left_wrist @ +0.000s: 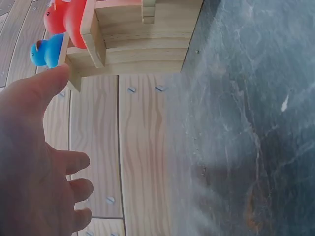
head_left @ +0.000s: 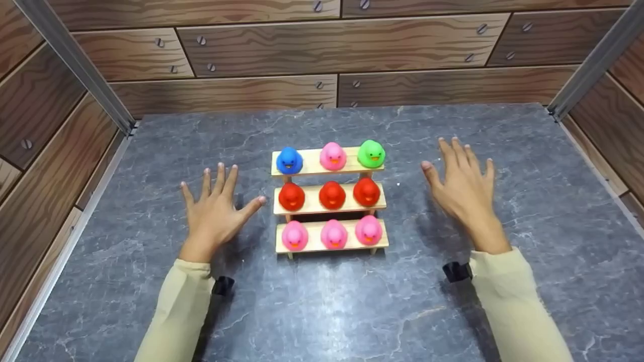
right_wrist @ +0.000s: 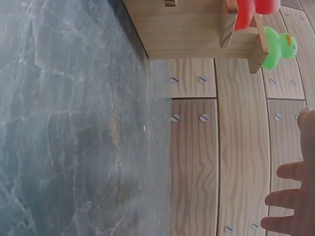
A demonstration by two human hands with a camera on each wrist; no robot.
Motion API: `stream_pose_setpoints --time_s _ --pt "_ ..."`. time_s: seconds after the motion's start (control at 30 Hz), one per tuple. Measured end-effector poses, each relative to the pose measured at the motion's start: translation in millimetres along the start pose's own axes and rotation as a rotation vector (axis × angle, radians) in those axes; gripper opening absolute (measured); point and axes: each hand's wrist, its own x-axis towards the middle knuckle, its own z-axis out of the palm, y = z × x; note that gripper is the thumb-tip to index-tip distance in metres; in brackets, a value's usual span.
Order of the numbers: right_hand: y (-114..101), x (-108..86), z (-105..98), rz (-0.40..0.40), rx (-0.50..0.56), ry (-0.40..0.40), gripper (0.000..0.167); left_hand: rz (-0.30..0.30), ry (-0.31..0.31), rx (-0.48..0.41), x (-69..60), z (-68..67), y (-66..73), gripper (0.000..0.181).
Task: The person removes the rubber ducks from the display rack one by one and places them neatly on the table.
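A three-step wooden stand [head_left: 312, 208] holds rubber ducks in three rows. On the top step are a blue duck [head_left: 289, 161], a pink duck [head_left: 333, 156] and a green duck [head_left: 371, 154]. Three red ducks [head_left: 332, 195] fill the middle step, three pink ducks [head_left: 333, 234] the bottom one. Left of the stand, my left hand [head_left: 214, 216] is spread with straight fingers, holding nothing. My right hand [head_left: 465, 193], also empty with fingers extended, is to the right of the stand, farther from it than the left.
Under everything lies a grey marbled tabletop [head_left: 322, 311]. Wood-patterned panels [head_left: 342, 45] rise behind it and at both sides, with metal posts at the two back corners. A black strap [head_left: 457, 271] shows at the right wrist, another [head_left: 223, 285] at the left.
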Motion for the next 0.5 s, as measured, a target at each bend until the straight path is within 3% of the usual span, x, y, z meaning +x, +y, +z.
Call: stream_pose_setpoints --time_s 0.2,0.33,0.5 --pt "-5 0.9 -3 -0.027 0.045 0.077 0.076 0.004 0.012 -0.024 -3.6 -5.1 -1.2 0.098" --pt "-10 1.6 -6 -0.059 0.072 0.159 0.078 0.005 0.027 -0.075 -5.4 -6.6 -0.5 0.096" --pt "-17 4.8 -9 -0.092 0.096 0.205 0.079 0.011 0.034 -0.13 -8.9 -6.7 0.5 0.093"
